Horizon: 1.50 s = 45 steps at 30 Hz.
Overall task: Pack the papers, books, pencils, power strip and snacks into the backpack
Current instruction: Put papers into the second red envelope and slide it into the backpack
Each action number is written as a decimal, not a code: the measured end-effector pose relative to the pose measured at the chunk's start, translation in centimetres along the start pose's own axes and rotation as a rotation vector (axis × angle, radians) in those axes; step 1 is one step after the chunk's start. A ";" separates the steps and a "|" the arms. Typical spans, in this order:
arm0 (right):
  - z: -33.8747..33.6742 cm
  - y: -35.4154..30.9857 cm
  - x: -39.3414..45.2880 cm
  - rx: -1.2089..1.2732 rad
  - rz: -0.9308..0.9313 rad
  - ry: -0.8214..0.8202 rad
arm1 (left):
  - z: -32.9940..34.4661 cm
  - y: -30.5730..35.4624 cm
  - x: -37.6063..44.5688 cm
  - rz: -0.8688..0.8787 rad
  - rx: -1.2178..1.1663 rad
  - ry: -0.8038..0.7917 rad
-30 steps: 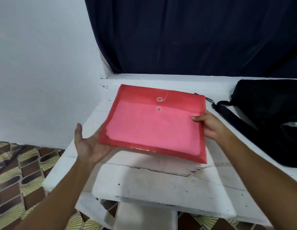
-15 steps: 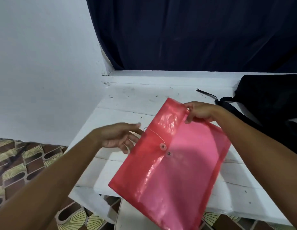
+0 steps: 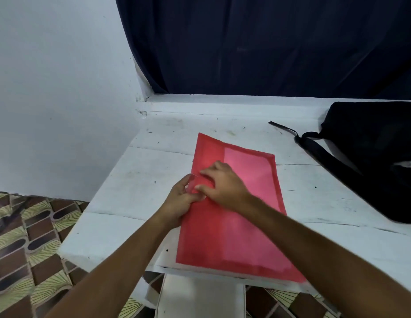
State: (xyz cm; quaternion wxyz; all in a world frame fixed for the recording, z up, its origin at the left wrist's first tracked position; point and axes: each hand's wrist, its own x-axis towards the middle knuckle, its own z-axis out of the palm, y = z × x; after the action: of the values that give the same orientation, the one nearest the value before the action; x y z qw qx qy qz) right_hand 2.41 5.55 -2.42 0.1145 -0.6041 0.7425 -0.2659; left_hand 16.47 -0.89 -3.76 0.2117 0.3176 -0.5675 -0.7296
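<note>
Red plastic folder [image 3: 232, 216] lies flat at the table's [image 3: 135, 180] near edge; left hand [image 3: 180, 200] and right hand [image 3: 222, 182] pinch at its left-edge flap. Likely light, floppy, slick: grip both long edges. Backpack [image 3: 378, 157] sits at the right

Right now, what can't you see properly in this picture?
- Head view: the red envelope's string clasp, covered by the left hand and right hand.
- Head view: the black backpack, cut off by the right edge.
- Head view: what is inside the envelope, blurred by red plastic.
</note>
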 end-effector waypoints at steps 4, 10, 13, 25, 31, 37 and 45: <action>2.5 0.0 -0.6 -0.022 0.048 0.139 | 0.1 -1.7 -0.5 0.031 -0.031 0.051; 1.3 2.7 -0.1 -0.068 0.327 0.202 | -0.7 -3.1 -0.7 0.046 -0.101 0.050; -0.1 5.0 -0.5 -0.147 0.451 0.140 | -1.0 -3.3 -0.5 0.033 -0.141 0.051; 1.2 5.1 -2.9 0.115 -0.083 -0.006 | -1.6 -4.3 -1.0 0.090 -0.046 0.057; 1.8 5.0 -2.3 -0.081 0.008 -0.030 | -1.8 -4.6 -0.9 0.131 0.048 0.062; -0.7 5.6 -1.6 -0.031 -0.013 -0.136 | -2.0 -5.0 -0.6 0.136 0.041 0.052; 0.2 5.1 -2.1 -0.139 0.020 -0.241 | -2.4 -5.1 -0.5 0.102 -0.016 0.066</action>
State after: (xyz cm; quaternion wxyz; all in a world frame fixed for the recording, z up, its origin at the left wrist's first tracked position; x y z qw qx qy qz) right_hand -1.27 8.17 -5.66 0.1635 -0.6306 0.7460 -0.1382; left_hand 18.72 -0.87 -8.90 0.2698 0.3106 -0.5699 -0.7113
